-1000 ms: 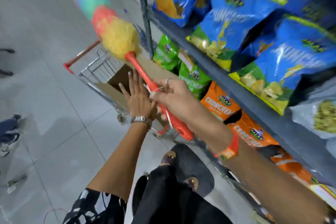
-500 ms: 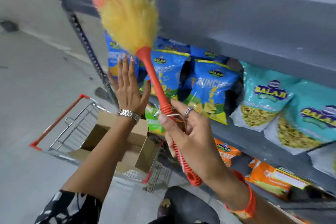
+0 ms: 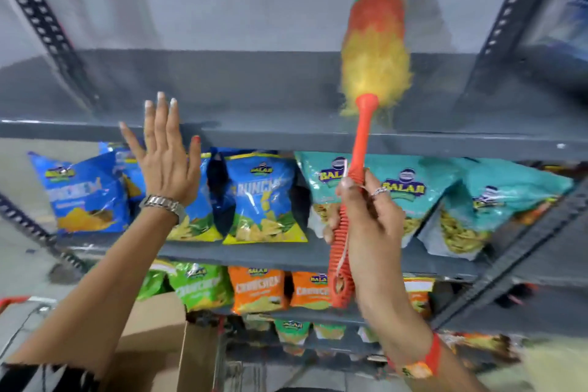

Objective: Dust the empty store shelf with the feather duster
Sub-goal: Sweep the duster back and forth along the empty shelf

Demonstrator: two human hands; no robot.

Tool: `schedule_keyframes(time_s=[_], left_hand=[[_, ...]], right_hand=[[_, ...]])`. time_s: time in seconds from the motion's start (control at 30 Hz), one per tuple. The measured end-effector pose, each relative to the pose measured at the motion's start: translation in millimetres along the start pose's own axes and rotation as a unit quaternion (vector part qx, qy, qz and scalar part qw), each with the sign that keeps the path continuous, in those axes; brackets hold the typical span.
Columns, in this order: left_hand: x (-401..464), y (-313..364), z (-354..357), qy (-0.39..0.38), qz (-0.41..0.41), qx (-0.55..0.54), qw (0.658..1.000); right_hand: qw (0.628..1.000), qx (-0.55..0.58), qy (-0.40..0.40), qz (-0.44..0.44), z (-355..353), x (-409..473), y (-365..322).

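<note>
Feather duster (image 3: 375, 51), fluffy head banded yellow, orange and green on a ribbed orange handle, is lying across the bare grey top shelf (image 3: 222, 95) near its right upright (image 3: 496, 41). Right hand (image 3: 369, 216) is gripping the handle, fingers wrapped closed. Left hand (image 3: 165, 159) is hovering flat, fingers spread, holding nothing, before the shelf's front edge. Teal snack bags (image 3: 410, 200) below are reading "BALAJI"; blue bags (image 3: 264, 200) partly "RUNCH". Shelf's left span is standing open.

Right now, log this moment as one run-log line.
stage: dusting | right hand: grips feather duster handle | duster head: on empty shelf | left hand: open, raised, holding nothing
</note>
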State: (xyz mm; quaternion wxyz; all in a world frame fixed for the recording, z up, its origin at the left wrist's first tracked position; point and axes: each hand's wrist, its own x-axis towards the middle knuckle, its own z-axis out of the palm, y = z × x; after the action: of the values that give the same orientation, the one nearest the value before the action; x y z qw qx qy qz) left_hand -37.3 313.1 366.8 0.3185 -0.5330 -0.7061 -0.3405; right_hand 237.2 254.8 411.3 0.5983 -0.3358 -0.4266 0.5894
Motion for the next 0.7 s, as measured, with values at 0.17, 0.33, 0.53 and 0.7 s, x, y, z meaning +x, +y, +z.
schedule_keyframes(time_s=[0.17, 0.33, 0.53, 0.7], left_hand=[[19, 4, 11, 0.016, 0.001, -0.034, 0.999], [20, 9, 20, 0.067, -0.029, -0.055, 0.996], [19, 8, 23, 0.078, -0.035, -0.065, 0.994], [19, 6, 25, 0.075, -0.038, -0.065, 0.994]], right_hand=[[0.995, 0.005, 0.094, -0.041, -20, 21, -25], [0.991, 0.056, 0.118, -0.012, -27, 30, -35], [0.990, 0.096, 0.079, 0.067, -12, 17, -39], [0.984, 0.126, 0.064, 0.106, 8, -2, -45]])
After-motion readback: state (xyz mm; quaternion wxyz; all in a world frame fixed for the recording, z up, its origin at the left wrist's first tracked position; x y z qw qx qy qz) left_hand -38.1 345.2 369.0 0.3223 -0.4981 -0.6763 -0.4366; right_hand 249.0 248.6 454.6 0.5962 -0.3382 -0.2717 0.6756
